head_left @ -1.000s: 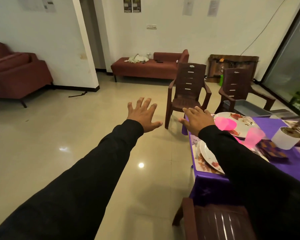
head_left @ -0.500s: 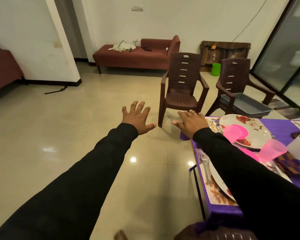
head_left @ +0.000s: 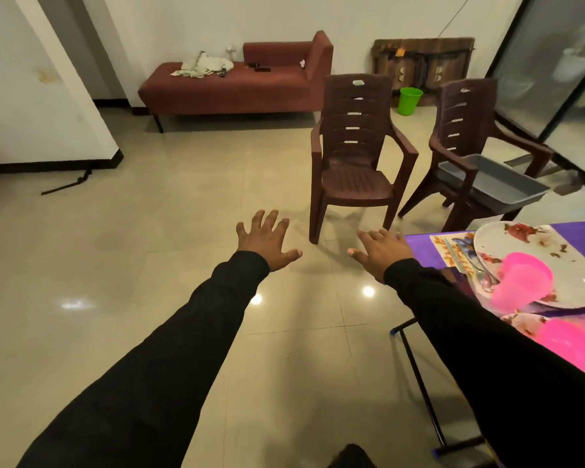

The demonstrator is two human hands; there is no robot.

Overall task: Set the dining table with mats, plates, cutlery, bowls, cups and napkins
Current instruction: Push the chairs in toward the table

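Head view. Both arms stretched forward in black sleeves, palms down, above the tiled floor [head_left: 149, 231]. Left hand [head_left: 265, 239] at about 12 o'clock from frame centre: fingers spread and straight, thumb out to the side, nothing held. Right hand [head_left: 382, 249] toward 2 o'clock: fingers straight and loosely together, nothing held, its far edge just at the near corner of the table. The two hands are well apart.

Table [head_left: 423, 246] enters at 3 o'clock, covered in purple cloth. On it a printed mat [head_left: 450, 253] with orange and blue pattern. A white plate [head_left: 514, 251] lies on the mat, with red-brown marks on its surface. Cutlery [head_left: 480, 275], silver, lies along the plate's left edge on the mat. A translucent pink cup [head_left: 520, 282] lies tipped on the plate. A second pink cup [head_left: 571, 346] sits at 4 o'clock, partly cut off by the sleeve.

Beyond the table, two brown plastic chairs: one [head_left: 355, 153] at 1 o'clock, another [head_left: 466, 130] at 2 o'clock carrying a grey tray [head_left: 497, 184] on its seat.
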